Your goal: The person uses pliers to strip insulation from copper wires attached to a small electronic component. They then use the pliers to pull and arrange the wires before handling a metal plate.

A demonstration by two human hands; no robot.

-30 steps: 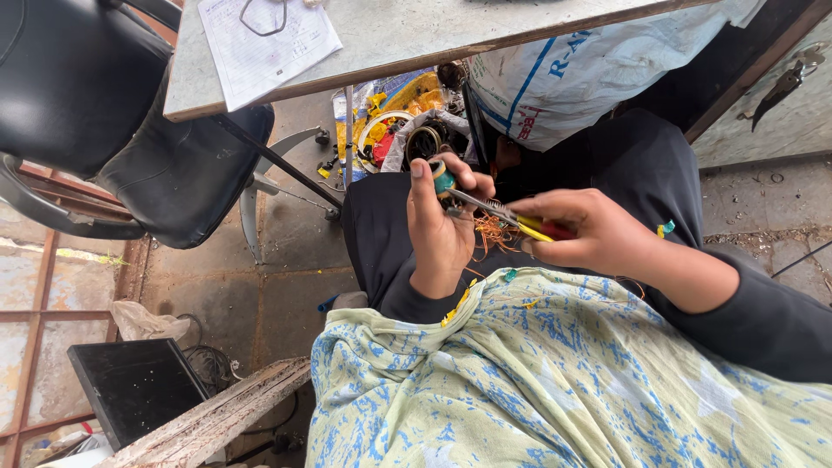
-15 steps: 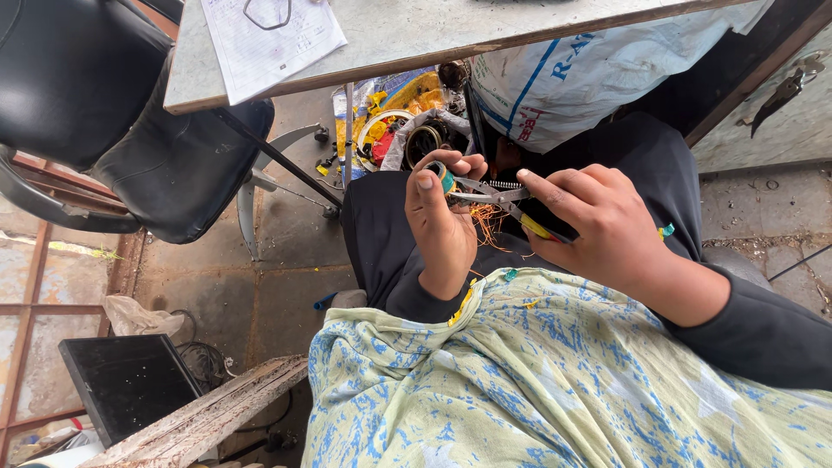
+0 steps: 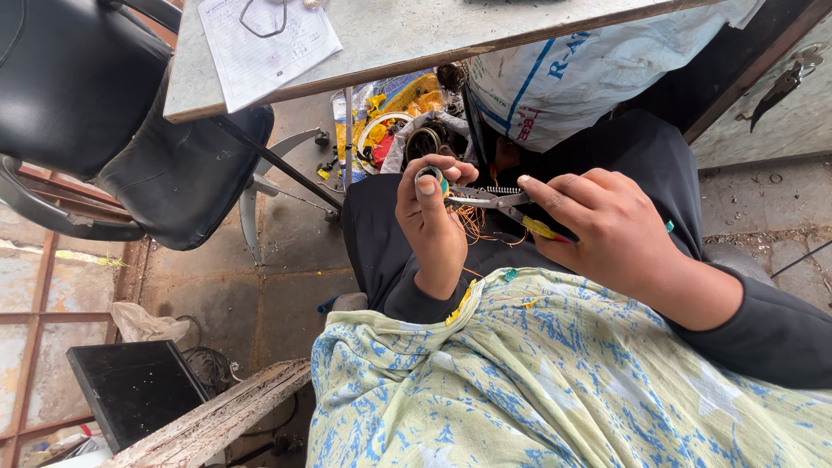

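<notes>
While we look down at our lap, the pliers (image 3: 490, 198) lie nearly level, nose toward our left hand (image 3: 433, 227), yellow handles closed inside our right hand (image 3: 611, 230). Our left fingers pinch a small green ring-shaped part (image 3: 431, 176) just beside the pliers' nose. Copper wire (image 3: 478, 224) hangs tangled below the pliers; its ends cannot be made out.

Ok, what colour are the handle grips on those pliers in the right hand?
Yellow, seen in the head view: the pliers show a yellow grip poking out under the right hand.
</notes>
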